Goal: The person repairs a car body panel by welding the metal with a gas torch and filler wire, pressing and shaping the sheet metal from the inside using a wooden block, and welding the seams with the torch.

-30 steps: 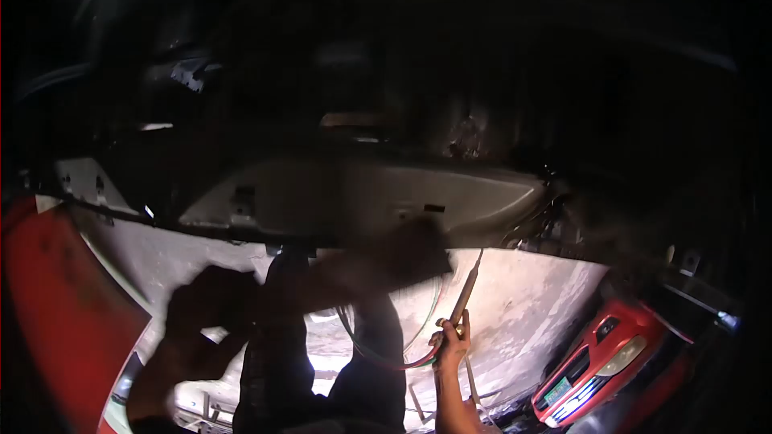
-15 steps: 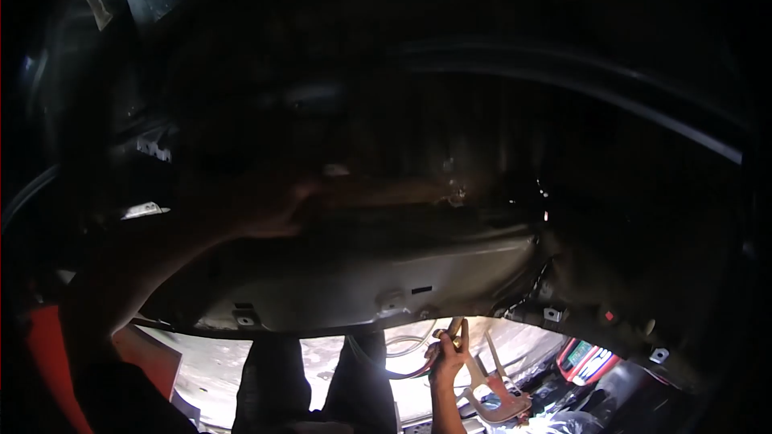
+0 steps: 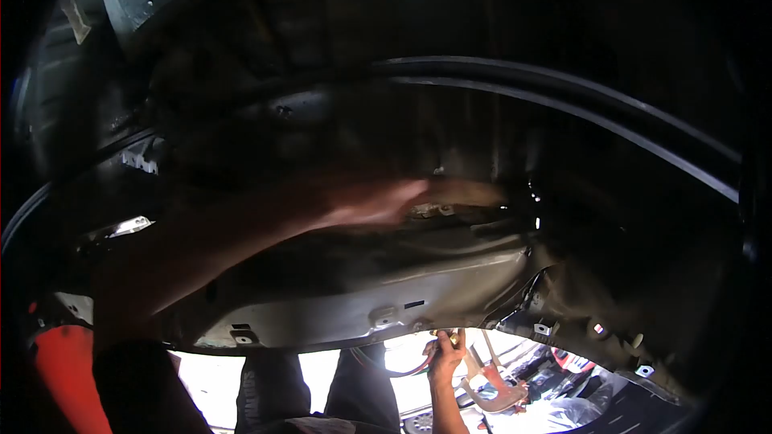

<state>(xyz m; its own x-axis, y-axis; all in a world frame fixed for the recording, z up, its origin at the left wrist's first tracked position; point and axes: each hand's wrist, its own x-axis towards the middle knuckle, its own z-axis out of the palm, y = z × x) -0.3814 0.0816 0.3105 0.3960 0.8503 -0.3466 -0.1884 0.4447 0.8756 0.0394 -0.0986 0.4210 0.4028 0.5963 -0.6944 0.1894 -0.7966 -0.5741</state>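
1. Just past my left hand [image 3: 386, 201], a long brown thing [image 3: 470, 192] points off to the right. Half a second ago my hand and that thing were more to the left.
2. Now its far end is near some bright specks [image 3: 537, 223], so I think the work has got over to that side of the dark metal.
3. My left fingers look curled round the near end of the brown thing. They are blurry, so I can't tell how tight they squeeze.
4. Close under the brown thing, just beyond those fingers, is a rough patch [image 3: 434, 210]. I can't tell if they touch.
5. Below my left fingers is a big grey panel [image 3: 322, 313].
6. My right hand [image 3: 445, 363] is low, by that panel's bottom edge, with its fingers wrapped round a torch [image 3: 453, 336]. A second ago its long tip showed above them; now I can't see it.
7. Thin hoses [image 3: 402, 373] hang left of my right fingers, and a clamp [image 3: 500, 399] is near them on the right.
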